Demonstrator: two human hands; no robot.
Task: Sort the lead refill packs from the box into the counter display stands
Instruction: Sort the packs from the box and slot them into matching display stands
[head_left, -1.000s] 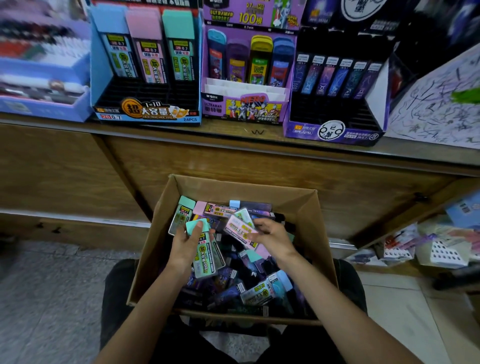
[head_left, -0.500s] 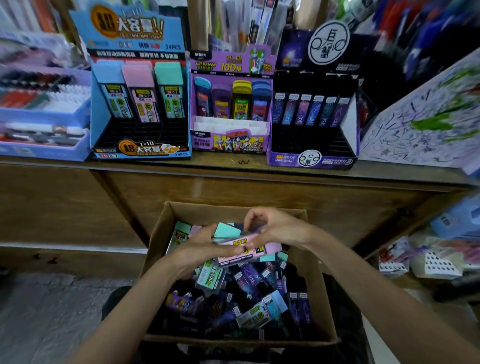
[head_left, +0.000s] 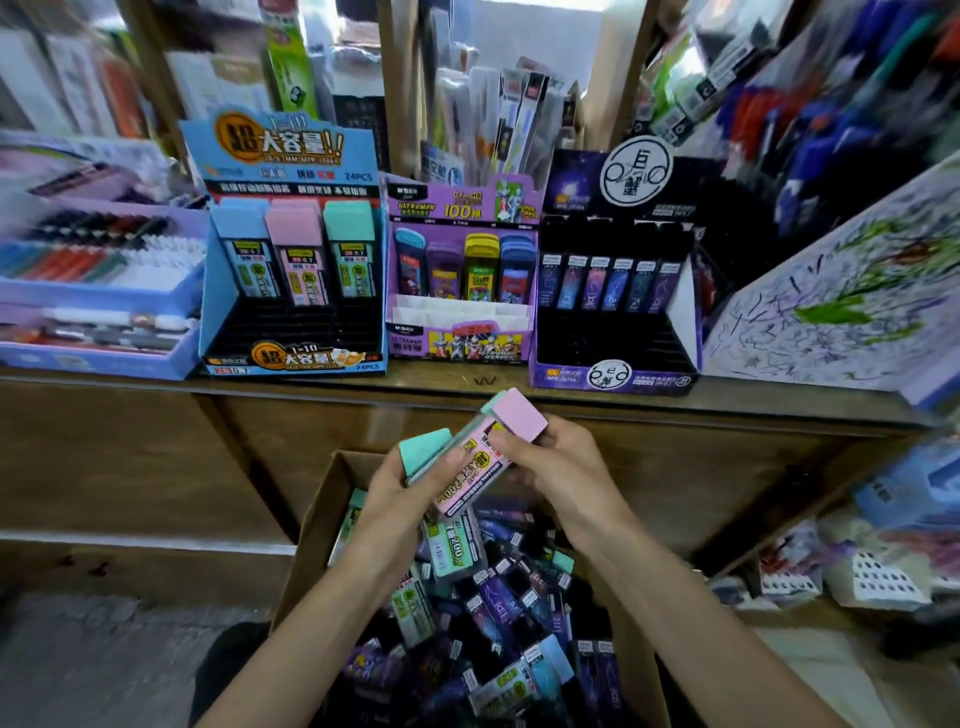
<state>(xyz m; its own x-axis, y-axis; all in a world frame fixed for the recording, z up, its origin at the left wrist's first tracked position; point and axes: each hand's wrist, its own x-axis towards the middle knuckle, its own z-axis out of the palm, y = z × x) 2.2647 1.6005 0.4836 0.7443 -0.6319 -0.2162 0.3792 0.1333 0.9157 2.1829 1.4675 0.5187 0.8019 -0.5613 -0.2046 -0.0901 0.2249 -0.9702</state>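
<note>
Over the box (head_left: 311, 530) of mixed packs, the left hand (head_left: 395, 499) grips a green pack (head_left: 423, 452) and the right hand (head_left: 563, 467) pinches a pink pack (head_left: 470, 478) near its cap; the two packs touch. On the surface (head_left: 426, 379) beyond stand a blue stand (head_left: 291, 312), a purple stand (head_left: 460, 332) and a black stand (head_left: 615, 332), side by side.

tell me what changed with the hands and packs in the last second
Both hands rose out of the cardboard box toward the counter. The left hand keeps its hold on the teal-capped pack. The right hand still pinches the pink-capped pack, now tilted cap-up beside the teal one. The display stands and the packs in them stayed put.
</note>
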